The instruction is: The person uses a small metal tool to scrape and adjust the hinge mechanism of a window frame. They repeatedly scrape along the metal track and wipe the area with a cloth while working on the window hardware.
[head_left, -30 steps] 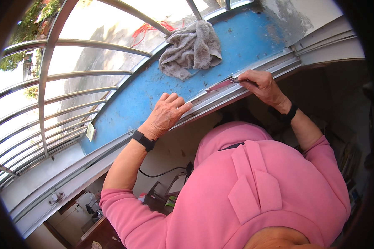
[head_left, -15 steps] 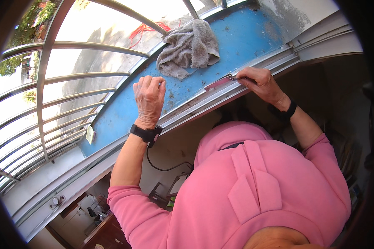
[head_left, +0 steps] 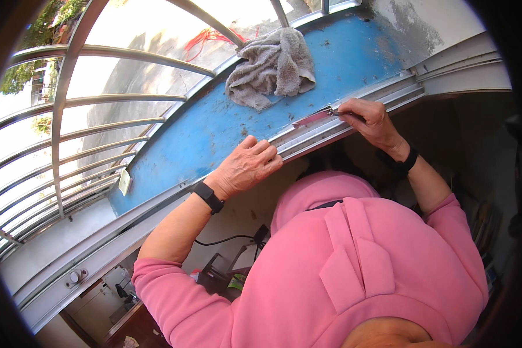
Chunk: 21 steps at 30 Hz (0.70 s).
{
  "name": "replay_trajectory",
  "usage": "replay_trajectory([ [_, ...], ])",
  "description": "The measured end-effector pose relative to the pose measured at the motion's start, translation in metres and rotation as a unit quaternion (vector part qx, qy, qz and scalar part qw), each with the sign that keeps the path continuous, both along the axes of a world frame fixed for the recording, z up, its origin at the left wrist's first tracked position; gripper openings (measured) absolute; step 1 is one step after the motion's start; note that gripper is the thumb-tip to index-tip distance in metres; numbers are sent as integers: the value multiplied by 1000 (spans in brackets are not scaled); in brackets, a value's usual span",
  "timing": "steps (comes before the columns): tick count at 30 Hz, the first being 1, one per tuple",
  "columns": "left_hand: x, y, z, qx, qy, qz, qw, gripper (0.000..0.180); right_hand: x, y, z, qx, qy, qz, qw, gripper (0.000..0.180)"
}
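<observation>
My right hand [head_left: 370,120] grips a slim dark tool [head_left: 337,113] whose exact kind I cannot make out. From its tip a narrow pink strip [head_left: 312,120] lies along the metal window track [head_left: 354,116]. Farther left, my left hand [head_left: 246,167] rests over the same track with its fingers curled; whatever they hold, if anything, is hidden under them. Beyond both hands, a crumpled grey towel [head_left: 272,69] lies on the blue sill [head_left: 206,124], against the foot of the metal bars.
Curved metal window bars [head_left: 127,100] fence the sill's outer side. A small pale object [head_left: 124,182] leans by the bars at left. Orange-red cord [head_left: 206,40] lies outside. Below the track, a black cable [head_left: 226,238] hangs near dark furniture. A round knob [head_left: 75,276] sits on the frame.
My left hand has come down from above the sill toward the right, onto the track. My right hand keeps its grip on the dark tool, nearly in the same place.
</observation>
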State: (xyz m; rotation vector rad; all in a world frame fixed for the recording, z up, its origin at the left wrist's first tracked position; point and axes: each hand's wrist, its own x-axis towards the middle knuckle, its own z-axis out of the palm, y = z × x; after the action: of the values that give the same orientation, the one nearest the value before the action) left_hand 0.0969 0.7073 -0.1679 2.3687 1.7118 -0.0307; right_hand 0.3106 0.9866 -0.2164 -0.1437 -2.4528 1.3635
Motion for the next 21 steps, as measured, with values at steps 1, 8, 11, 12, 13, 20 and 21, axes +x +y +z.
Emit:
replay_trajectory([
  [1,0,3,-3,4,-3,-12,1000,15,2,-1,1,-1,-6,-6,1000,15],
  [8,-20,9,-5,203,-304,488,793,11,1,7,-2,-22,-16,2,1000,15],
  [11,-53,-20,10,104,-246,536,801,14,-3,7,0,-7,-8,-8,1000,15],
  [12,-54,-33,10,48,-221,525,821,14,-4,7,2,0,-6,-9,1000,15],
  [13,-53,-46,8,-31,-237,531,813,14,-6,8,3,-6,-5,-6,1000,15],
  [20,-40,-44,-20,39,-351,539,765,9,-10,13,5,-24,3,7,1000,15],
  [21,-40,-34,-18,77,-428,575,693,8,-9,15,6,-24,3,13,1000,16],
])
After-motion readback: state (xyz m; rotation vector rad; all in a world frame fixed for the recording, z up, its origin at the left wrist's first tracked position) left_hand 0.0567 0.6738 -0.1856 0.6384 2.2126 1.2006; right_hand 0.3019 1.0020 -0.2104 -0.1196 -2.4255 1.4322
